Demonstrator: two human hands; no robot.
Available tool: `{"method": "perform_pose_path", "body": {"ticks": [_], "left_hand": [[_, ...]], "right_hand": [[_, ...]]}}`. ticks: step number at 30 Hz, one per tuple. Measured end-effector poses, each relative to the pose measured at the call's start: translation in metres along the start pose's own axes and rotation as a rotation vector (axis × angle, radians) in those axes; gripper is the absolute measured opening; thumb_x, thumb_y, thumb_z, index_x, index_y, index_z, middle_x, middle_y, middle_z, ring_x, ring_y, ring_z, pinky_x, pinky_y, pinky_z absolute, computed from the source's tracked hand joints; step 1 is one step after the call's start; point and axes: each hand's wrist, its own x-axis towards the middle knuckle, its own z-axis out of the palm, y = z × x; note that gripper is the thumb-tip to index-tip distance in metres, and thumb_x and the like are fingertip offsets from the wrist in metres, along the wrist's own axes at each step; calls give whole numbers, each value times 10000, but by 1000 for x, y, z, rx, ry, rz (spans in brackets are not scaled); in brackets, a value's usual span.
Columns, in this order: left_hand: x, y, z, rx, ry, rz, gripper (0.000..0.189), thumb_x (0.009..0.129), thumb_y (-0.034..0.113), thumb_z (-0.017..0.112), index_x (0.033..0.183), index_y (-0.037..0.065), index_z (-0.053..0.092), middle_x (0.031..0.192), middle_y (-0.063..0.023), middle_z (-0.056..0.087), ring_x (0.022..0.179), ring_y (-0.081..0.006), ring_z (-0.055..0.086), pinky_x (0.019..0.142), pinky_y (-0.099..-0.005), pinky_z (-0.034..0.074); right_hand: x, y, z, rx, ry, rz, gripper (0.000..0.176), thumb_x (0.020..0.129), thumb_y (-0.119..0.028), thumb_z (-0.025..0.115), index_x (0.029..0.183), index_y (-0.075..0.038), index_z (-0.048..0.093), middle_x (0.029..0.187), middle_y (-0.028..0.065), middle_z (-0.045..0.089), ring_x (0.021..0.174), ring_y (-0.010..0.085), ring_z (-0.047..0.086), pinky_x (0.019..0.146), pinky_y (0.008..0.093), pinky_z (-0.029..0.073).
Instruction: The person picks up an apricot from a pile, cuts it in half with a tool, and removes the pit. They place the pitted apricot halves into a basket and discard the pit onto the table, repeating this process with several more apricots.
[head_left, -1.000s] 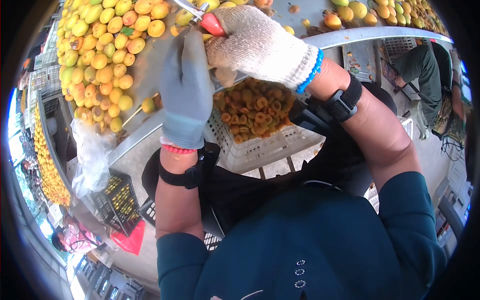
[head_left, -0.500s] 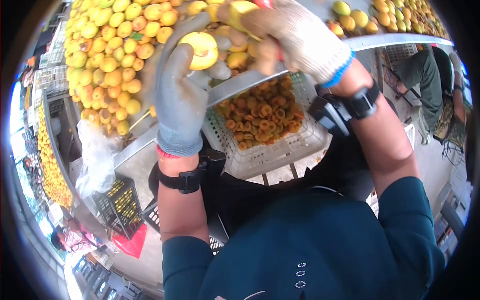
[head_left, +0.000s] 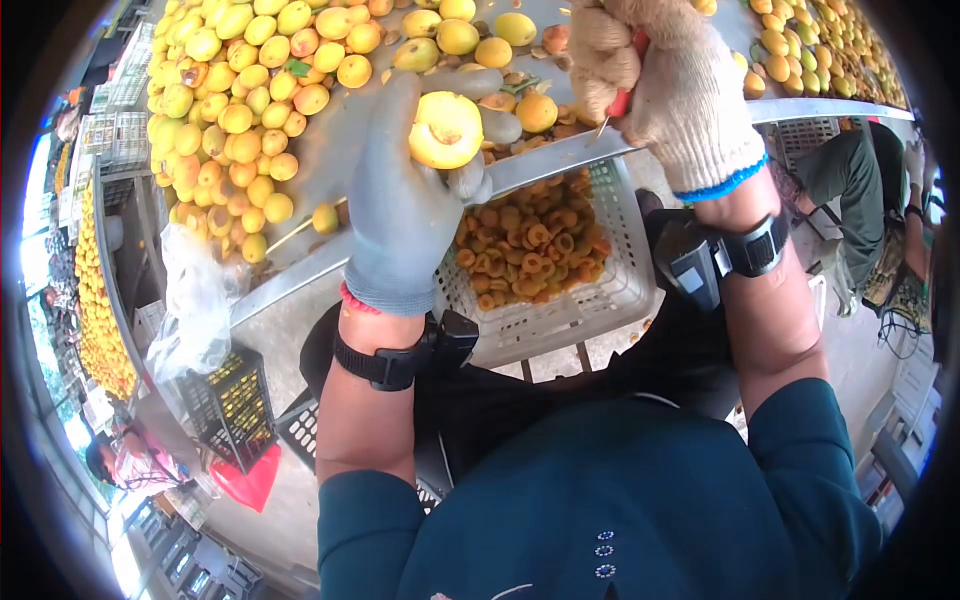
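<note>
My left hand (head_left: 405, 190), in a grey glove, holds a cut yellow fruit half (head_left: 445, 130) with its hollow face up. To its right, my right hand (head_left: 675, 95), in a cream knitted glove with a blue cuff, is wrapped round a tool with a red handle (head_left: 621, 103); a thin metal tip shows below it. Both hands are over the front edge of a metal table (head_left: 560, 157). A white basket (head_left: 632, 235) under the edge holds cut fruit halves (head_left: 530, 245). Whole yellow fruits (head_left: 457, 37) lie on the table beyond my left hand.
A large pile of fruit (head_left: 240, 110) covers the table's left side, and more fruit (head_left: 800, 45) lies at the right. A plastic bag (head_left: 190, 310) hangs by a black crate (head_left: 232, 405). One person (head_left: 135, 460) is at lower left, another (head_left: 850, 175) at right.
My hands have moved apart. My left hand has shifted right and down with the fruit half; my right hand has moved right, and its red-handled tool shows more clearly.
</note>
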Motion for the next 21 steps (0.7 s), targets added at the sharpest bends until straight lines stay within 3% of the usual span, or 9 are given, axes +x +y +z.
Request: {"method": "perform_pose_path", "body": {"ticks": [2, 5, 8, 10, 12, 13, 17, 20, 21], "left_hand": [[6, 4, 0, -407, -7, -235, 390, 1072, 270, 290, 1106, 24, 591, 826, -91, 670, 517, -94, 407, 512, -251, 364], [7, 0, 1, -497, 31, -230, 380, 1056, 310, 348, 1111, 21, 589, 770, -58, 603, 540, -97, 419, 514, -263, 357], [11, -2, -6, -773, 77, -319, 429, 1041, 370, 375, 1138, 11, 590, 755, -39, 541, 566, -104, 421, 545, -278, 370], [12, -11, -18, -923, -60, -273, 429, 1033, 341, 399, 1228, -2, 567, 954, -106, 617, 612, -106, 406, 556, -250, 333], [11, -11, -22, -906, -94, -234, 432, 1028, 318, 409, 1266, -13, 553, 1067, -145, 651, 673, -123, 445, 590, -246, 357], [11, -9, -22, -815, -58, -219, 425, 1027, 309, 408, 1258, -18, 551, 1082, -150, 648, 711, -139, 492, 618, -256, 400], [16, -12, -21, -786, 146, -171, 429, 1025, 299, 405, 1239, -46, 542, 1119, -165, 644, 917, -244, 639, 826, -376, 543], [11, -10, -21, -230, 214, -9, 501, 1042, 359, 367, 1253, -67, 524, 1124, -177, 645, 1002, -300, 660, 970, -480, 521], [12, -13, -27, -409, 92, -27, 530, 1045, 387, 347, 1245, -68, 530, 1107, -178, 650, 977, -302, 664, 969, -492, 522]], "right_hand": [[6, 5, -8, -44, -35, -50, 184, 1019, -248, 490, 963, -82, 547, 648, -23, 498, 488, 106, 507, 432, 236, 451], [-2, -7, 5, -436, -115, 91, 223, 1024, -290, 491, 949, -92, 560, 670, -10, 514, 505, 118, 497, 406, 270, 446], [-6, 13, 3, -791, -208, -37, 359, 957, -357, 613, 1093, -25, 610, 732, -5, 574, 445, 51, 491, 421, 186, 381], [-8, 14, 8, -837, -212, -12, 361, 974, -367, 579, 1038, -12, 598, 729, 0, 567, 449, 61, 509, 443, 186, 396], [-9, 12, 9, -850, -197, 55, 357, 977, -373, 569, 1029, -21, 596, 726, -4, 560, 454, 65, 522, 453, 186, 403], [-11, 14, 11, -800, -196, 29, 383, 931, -423, 618, 861, -47, 602, 611, -19, 483, 421, 83, 451, 392, 237, 356], [-21, 17, 18, -879, -315, 178, 392, 942, -460, 598, 918, -70, 630, 625, -36, 449, 448, 74, 455, 391, 243, 363], [-22, 44, 9, -807, -406, 219, 410, 926, -488, 613, 936, -80, 656, 633, -29, 481, 476, 77, 479, 403, 242, 375], [-24, 47, 9, -786, -439, 250, 420, 918, -500, 621, 942, -83, 669, 637, -25, 499, 492, 77, 490, 412, 243, 379]]}}
